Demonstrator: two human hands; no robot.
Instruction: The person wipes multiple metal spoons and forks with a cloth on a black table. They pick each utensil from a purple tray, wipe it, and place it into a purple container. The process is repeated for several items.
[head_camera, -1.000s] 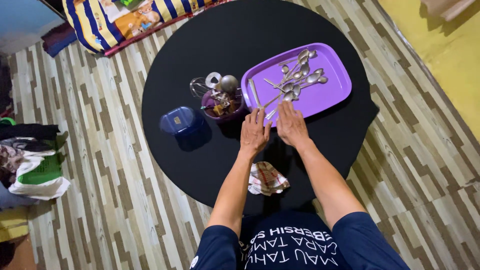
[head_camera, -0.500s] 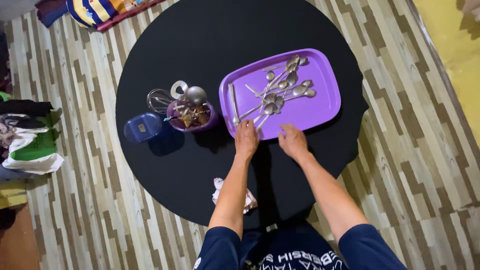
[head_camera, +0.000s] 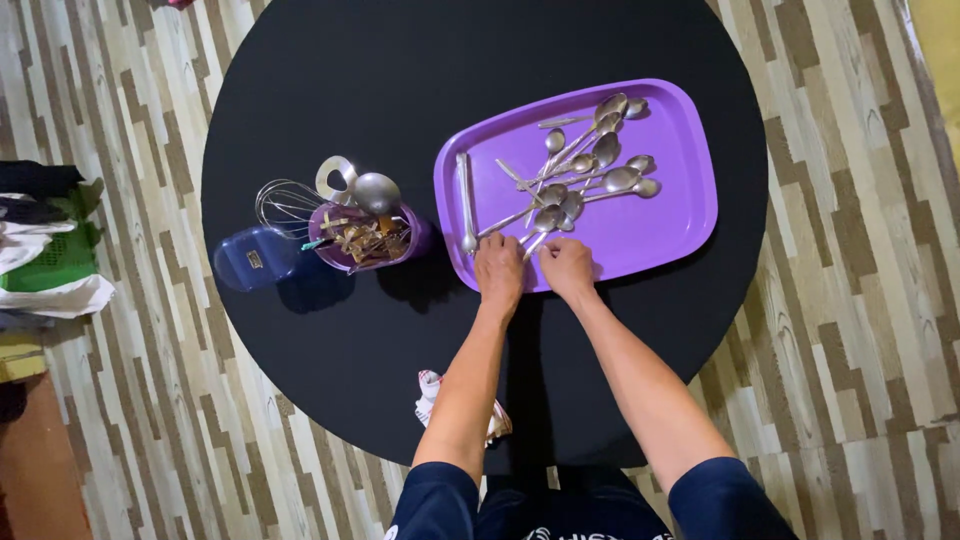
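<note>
A purple tray (head_camera: 682, 215) lies on a round black table (head_camera: 400, 80) and holds several metal spoons (head_camera: 592, 165), with one long utensil (head_camera: 466, 200) along its left side. My left hand (head_camera: 498, 272) rests flat on the tray's near rim, its fingers by the spoon handle ends. My right hand (head_camera: 567, 268) is beside it, fingers curled over the tips of the nearest spoon handles. Whether it grips one is hidden.
Left of the tray stands a purple cup (head_camera: 365, 240) crammed with utensils, including a whisk (head_camera: 285, 205) and a ladle. A blue lidded box (head_camera: 250, 260) sits beside it. A checkered cloth (head_camera: 430, 388) lies at the table's near edge. Clothes and a green basket (head_camera: 55, 260) are on the floor at left.
The view has shifted closer over the table. My right hand has moved left along the tray's near rim to sit against my left hand, and its fingers have curled at the spoon handles.
</note>
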